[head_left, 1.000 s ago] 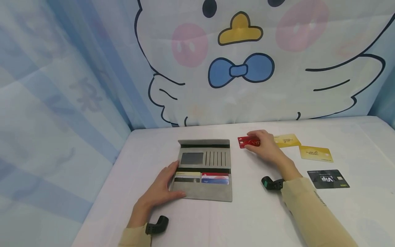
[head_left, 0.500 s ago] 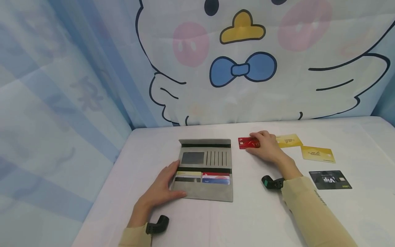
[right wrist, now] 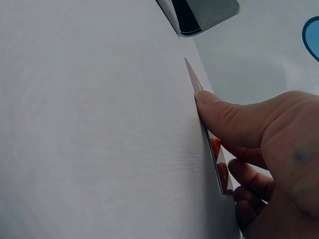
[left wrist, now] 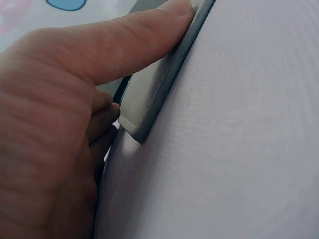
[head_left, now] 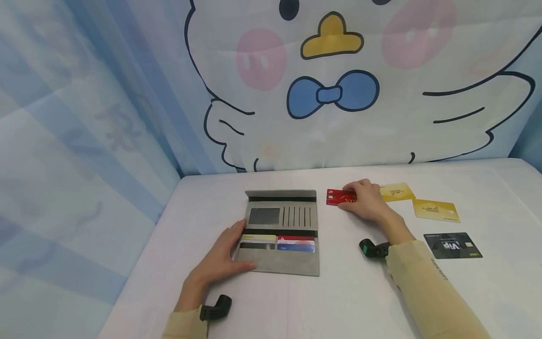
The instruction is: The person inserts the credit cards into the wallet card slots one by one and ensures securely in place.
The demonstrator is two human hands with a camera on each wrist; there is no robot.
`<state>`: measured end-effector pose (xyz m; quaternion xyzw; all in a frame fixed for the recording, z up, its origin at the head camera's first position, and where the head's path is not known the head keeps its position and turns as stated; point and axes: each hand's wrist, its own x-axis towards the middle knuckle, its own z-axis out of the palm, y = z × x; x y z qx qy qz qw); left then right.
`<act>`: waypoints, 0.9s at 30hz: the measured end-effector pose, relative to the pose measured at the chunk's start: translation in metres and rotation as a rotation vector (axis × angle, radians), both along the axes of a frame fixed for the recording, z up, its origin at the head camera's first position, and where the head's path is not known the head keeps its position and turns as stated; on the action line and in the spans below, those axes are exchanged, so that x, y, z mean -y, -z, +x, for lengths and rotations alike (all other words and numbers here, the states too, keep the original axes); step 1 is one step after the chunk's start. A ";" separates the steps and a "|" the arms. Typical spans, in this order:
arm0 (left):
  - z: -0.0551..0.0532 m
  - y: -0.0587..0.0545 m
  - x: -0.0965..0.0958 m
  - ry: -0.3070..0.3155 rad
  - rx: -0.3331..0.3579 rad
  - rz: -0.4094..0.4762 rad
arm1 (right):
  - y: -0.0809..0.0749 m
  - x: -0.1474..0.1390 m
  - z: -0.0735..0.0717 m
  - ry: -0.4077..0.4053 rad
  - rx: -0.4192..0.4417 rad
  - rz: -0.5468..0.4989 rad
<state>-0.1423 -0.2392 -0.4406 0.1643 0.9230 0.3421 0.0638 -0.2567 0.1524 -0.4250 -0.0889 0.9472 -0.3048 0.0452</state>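
Observation:
A grey wallet [head_left: 277,264] lies unfolded on the table. Two cards show in its lower part: a yellow and black card [head_left: 257,240] and a red, white and blue card [head_left: 296,244]. My left hand [head_left: 220,256] holds the wallet at its lower left corner, thumb over the front edge, fingers at the left side. To the right of the wallet, my right hand [head_left: 367,201] pinches a red card [head_left: 337,196] by its long edges, between thumb and fingers. In the right wrist view that card [right wrist: 221,167] is seen almost edge-on, close over the tabletop.
Two yellow cards, a nearer one [head_left: 436,210] and a farther one [head_left: 397,191], lie right of my right hand. A black VIP card [head_left: 452,246] lies beside my right sleeve. Behind the white table [head_left: 288,306] hangs a printed curtain [head_left: 330,136].

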 end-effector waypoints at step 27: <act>0.000 0.001 0.000 -0.009 -0.002 0.000 | -0.001 -0.002 0.000 -0.011 0.034 -0.002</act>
